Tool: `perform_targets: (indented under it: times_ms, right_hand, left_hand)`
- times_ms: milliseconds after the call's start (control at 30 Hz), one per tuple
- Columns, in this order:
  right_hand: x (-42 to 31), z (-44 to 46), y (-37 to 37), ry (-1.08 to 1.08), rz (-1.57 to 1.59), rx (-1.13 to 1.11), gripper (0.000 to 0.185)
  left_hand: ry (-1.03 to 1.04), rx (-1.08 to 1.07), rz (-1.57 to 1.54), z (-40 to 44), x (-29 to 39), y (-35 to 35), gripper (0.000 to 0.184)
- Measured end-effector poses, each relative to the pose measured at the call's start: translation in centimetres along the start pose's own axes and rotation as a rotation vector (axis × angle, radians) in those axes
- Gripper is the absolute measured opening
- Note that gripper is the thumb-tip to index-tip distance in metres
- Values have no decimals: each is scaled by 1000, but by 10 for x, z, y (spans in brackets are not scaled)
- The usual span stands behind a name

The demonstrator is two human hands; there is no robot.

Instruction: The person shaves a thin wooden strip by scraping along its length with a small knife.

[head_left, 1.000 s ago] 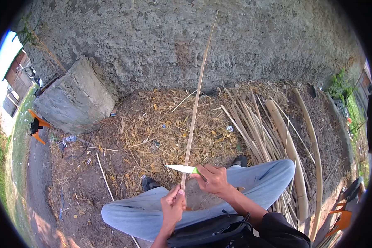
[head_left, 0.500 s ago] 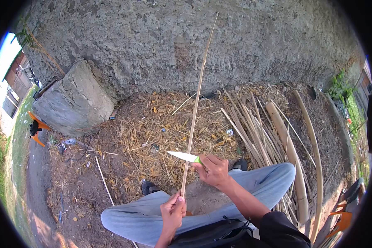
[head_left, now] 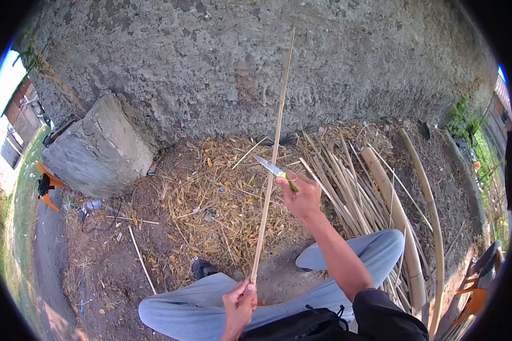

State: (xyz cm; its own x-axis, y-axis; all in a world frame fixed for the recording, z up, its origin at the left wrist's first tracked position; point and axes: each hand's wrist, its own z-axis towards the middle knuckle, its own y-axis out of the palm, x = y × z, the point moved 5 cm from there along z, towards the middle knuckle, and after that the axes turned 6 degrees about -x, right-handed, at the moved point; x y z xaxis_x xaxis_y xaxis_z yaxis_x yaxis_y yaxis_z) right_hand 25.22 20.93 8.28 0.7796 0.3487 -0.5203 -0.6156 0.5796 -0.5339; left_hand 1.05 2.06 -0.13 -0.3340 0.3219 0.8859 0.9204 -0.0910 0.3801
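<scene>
A long thin bamboo strip (head_left: 265, 210) rises from my left hand (head_left: 240, 300), which is closed round its lower end above my lap. Its far tip lies in front of the rough wall. My right hand (head_left: 301, 196) is closed on the green handle of a knife (head_left: 272, 167), farther up the strip. The pale blade points up and left and crosses the strip; whether its edge touches cannot be made out.
Split bamboo strips (head_left: 347, 182) and thick bamboo poles (head_left: 395, 207) lie on the right. A concrete block (head_left: 105, 149) stands at the left against the grey wall (head_left: 335, 62). Dry leaves and straw (head_left: 210, 199) cover the ground between my feet and the wall.
My right hand has moved the knife away from me, up along the strip, and the blade now tilts more upward. My left hand still holds the lower end, slightly lower in view.
</scene>
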Motion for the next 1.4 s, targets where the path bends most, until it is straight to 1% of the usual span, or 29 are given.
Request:
perform_targets:
  times_ms: [33,67,133,233,267,333,367,400,467,500,667,733,767,833,967,1033,1133,1267,1367,1400]
  right_hand:
    - [11,7,5,-109,5,-9,15]
    - [11,13,5,-109,5,-8,15]
    - [4,20,5,-218,-36,-16,13]
    - [10,25,18,-255,-36,21,11]
    - [10,27,21,-255,-33,19,11]
    - [13,32,22,-178,-55,107,11]
    - [20,41,19,-102,-106,112,15]
    - [21,46,16,-101,-105,112,15]
    - [22,57,14,-135,-151,38,20]
    - [26,63,16,-145,-159,96,22]
    - [43,91,23,-135,-144,86,19]
    - [53,102,22,-63,-153,100,20]
    - [55,109,19,-63,-150,104,20]
    - [63,121,15,23,-174,21,23]
    - [71,131,20,-65,-196,9,27]
    - [72,133,19,-83,-214,77,29]
    - [78,139,23,-132,-203,105,29]
    - [90,152,17,-88,-295,112,30]
    - [87,158,18,-129,-239,63,33]
    - [88,158,19,-73,-249,23,35]
  left_hand:
    - [-17,-5,16,0,-6,-1,32]
    - [-17,-6,17,1,-4,-1,32]
    - [-40,9,-24,2,0,0,29]
    - [-34,4,-25,3,2,-2,30]
    - [-33,7,-24,3,2,-3,30]
    - [24,-10,-18,4,4,-5,33]
    - [24,-8,-17,3,3,-6,33]
    - [-5,-5,-5,1,1,-6,32]
    - [-32,-4,4,2,0,-4,32]
    - [-33,4,7,3,2,-3,32]
    - [-34,26,12,3,-6,-11,31]
    - [-88,-48,34,4,-22,-24,33]
    - [-85,-49,37,3,-16,-21,33]
    - [-163,26,105,-1,-5,-13,37]
    - [-125,31,104,0,-7,-10,36]
    - [-161,42,83,-1,-8,-10,36]
    - [-174,17,74,-2,2,-5,37]
    - [-152,-40,6,-3,-8,-10,40]
    - [-158,12,5,-2,-10,-14,42]
    - [-196,22,27,-1,-13,-17,42]
